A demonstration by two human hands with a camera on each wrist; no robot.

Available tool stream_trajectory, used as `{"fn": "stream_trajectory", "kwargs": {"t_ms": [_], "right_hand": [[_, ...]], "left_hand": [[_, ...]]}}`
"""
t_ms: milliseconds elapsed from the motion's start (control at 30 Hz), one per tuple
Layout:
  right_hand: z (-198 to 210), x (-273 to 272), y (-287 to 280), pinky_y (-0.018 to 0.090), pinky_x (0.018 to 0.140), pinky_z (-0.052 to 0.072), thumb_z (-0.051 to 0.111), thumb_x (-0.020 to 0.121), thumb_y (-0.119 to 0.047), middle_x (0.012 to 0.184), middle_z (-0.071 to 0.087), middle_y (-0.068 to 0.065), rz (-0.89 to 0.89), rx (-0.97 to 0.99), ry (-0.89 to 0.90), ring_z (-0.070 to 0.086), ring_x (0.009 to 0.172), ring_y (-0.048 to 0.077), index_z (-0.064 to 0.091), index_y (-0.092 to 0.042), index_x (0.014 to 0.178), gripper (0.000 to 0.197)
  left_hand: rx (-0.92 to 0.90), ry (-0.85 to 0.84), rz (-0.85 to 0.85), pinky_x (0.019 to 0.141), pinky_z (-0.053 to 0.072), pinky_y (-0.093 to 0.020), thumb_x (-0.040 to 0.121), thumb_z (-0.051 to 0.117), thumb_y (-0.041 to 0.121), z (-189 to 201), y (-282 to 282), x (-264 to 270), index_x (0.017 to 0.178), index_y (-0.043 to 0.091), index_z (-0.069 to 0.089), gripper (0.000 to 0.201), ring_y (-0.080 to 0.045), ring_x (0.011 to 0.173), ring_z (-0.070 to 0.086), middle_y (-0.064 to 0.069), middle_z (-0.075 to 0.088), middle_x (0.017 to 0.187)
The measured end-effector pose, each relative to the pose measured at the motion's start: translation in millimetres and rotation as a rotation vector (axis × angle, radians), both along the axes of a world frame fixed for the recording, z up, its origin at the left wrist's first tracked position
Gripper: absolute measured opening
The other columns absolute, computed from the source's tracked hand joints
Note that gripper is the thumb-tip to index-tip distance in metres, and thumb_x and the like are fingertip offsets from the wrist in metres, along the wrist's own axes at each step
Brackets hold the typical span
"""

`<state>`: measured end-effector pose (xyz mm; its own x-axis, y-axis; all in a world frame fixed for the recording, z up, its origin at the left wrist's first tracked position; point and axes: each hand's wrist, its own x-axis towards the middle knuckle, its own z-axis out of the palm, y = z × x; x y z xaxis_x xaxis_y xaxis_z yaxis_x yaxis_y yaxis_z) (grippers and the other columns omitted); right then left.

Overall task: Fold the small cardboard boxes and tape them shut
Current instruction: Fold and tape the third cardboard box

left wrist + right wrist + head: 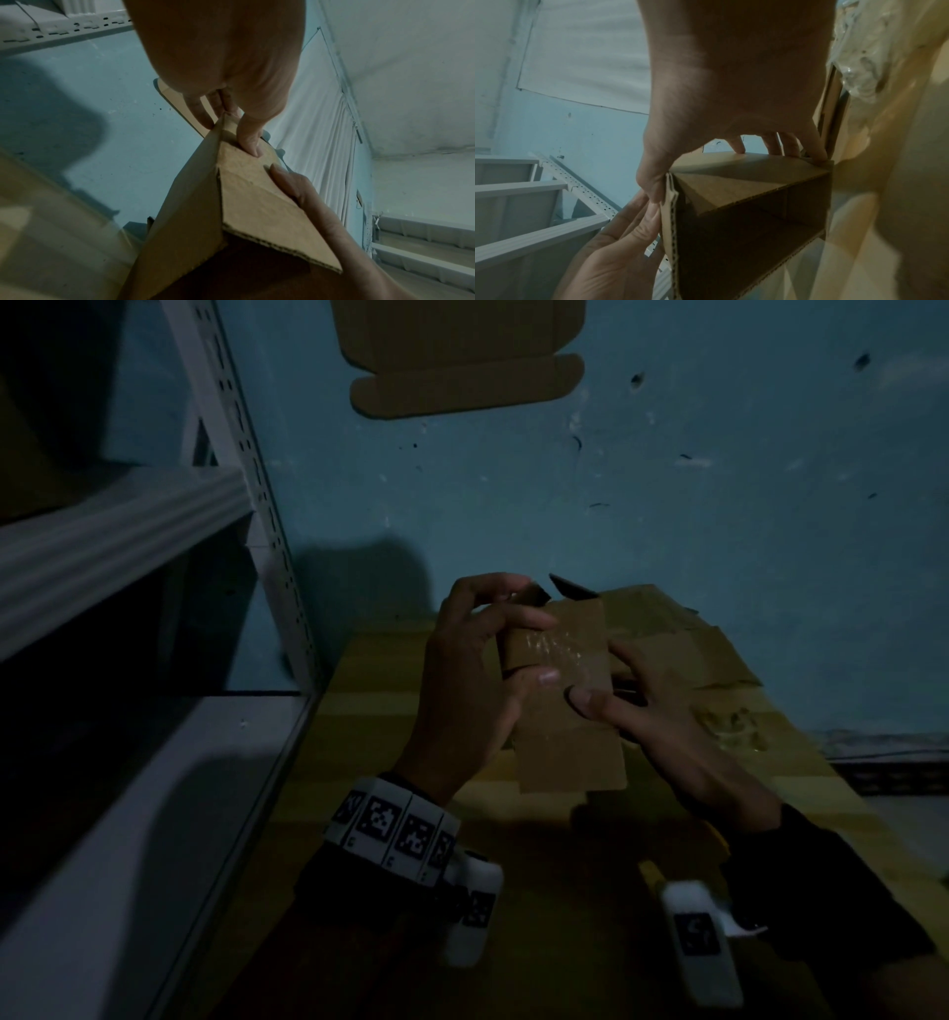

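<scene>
A small brown cardboard box (pixel 562 654) is held up at the centre of the dim head view, with a shiny strip of clear tape (pixel 549 643) across its facing side. My left hand (pixel 540 650) grips its left edge, thumb on the front and fingers curled over the top flap. My right hand (pixel 598 675) grips the right edge, thumb (pixel 580 700) on the front and fingers behind. From the left wrist, the left thumb (pixel 250 140) presses a flap of the box (pixel 257 205). The right wrist view looks into the box's open, dark inside (pixel 746 227).
A large yellow-brown carton (pixel 400 762) lies under the hands. Flattened cardboard pieces (pixel 693 654) and crumpled clear plastic (pixel 734 726) sit on it at the right. A grey metal shelf rack (pixel 154 531) stands close on the left. A flat box blank (pixel 462 361) shows against the blue surface behind.
</scene>
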<state>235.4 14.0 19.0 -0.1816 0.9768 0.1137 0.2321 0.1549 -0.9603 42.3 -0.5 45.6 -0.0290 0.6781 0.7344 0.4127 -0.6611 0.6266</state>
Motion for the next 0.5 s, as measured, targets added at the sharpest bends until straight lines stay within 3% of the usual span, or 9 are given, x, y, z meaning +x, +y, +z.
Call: {"fn": "stream_trajectory", "kwargs": {"t_ms": [133, 233, 367, 433, 500], "right_hand": [[0, 3, 4, 0.047, 0.102, 0.052, 0.078, 0.057, -0.077, 0.143, 0.055, -0.003, 0.016, 0.02, -0.015, 0.057, 0.126, 0.017, 0.037, -0.037, 0.151, 0.11], [4, 4, 1, 0.042, 0.099, 0.053, 0.077, 0.056, -0.076, 0.143, 0.054, -0.003, 0.016, 0.011, -0.013, 0.058, 0.124, 0.014, 0.036, -0.038, 0.151, 0.111], [10, 2, -5, 0.038, 0.095, 0.055, 0.075, 0.059, -0.073, 0.137, 0.06, -0.005, 0.067, -0.008, 0.046, 0.063, 0.119, 0.014, 0.044, -0.039, 0.144, 0.097], [12, 1, -8, 0.037, 0.096, 0.055, 0.073, 0.061, -0.071, 0.136, 0.061, -0.006, 0.109, -0.025, 0.063, 0.065, 0.117, 0.013, 0.046, -0.038, 0.143, 0.092], [13, -2, -11, 0.041, 0.1, 0.054, 0.074, 0.062, -0.068, 0.136, 0.062, -0.005, 0.161, -0.053, 0.074, 0.065, 0.118, 0.014, 0.045, -0.034, 0.145, 0.094]], "left_hand": [[0.003, 0.037, 0.008, 0.1, 0.047, -0.037, 0.066, 0.082, 0.007, -2, -2, 2, 0.089, 0.009, 0.071, 0.025, -0.01, 0.125, 0.047, -0.005, 0.049, 0.127], [-0.057, -0.049, -0.012, 0.1, 0.048, -0.027, 0.067, 0.086, 0.019, -5, 0, -2, 0.118, 0.01, 0.055, 0.061, -0.004, 0.125, 0.046, -0.002, 0.043, 0.133], [-0.356, -0.204, 0.007, 0.107, 0.041, -0.037, 0.052, 0.085, 0.051, -11, 5, -11, 0.147, 0.024, 0.022, 0.117, -0.011, 0.138, 0.034, 0.002, 0.03, 0.151], [-0.537, -0.227, -0.08, 0.11, 0.04, -0.045, 0.045, 0.086, 0.054, -15, 6, -17, 0.153, 0.025, 0.008, 0.137, -0.017, 0.141, 0.033, -0.003, 0.029, 0.155], [-0.642, -0.208, -0.246, 0.101, 0.05, -0.043, 0.048, 0.092, 0.046, -20, 5, -23, 0.154, 0.029, 0.008, 0.136, -0.017, 0.133, 0.046, 0.001, 0.043, 0.147]]}}
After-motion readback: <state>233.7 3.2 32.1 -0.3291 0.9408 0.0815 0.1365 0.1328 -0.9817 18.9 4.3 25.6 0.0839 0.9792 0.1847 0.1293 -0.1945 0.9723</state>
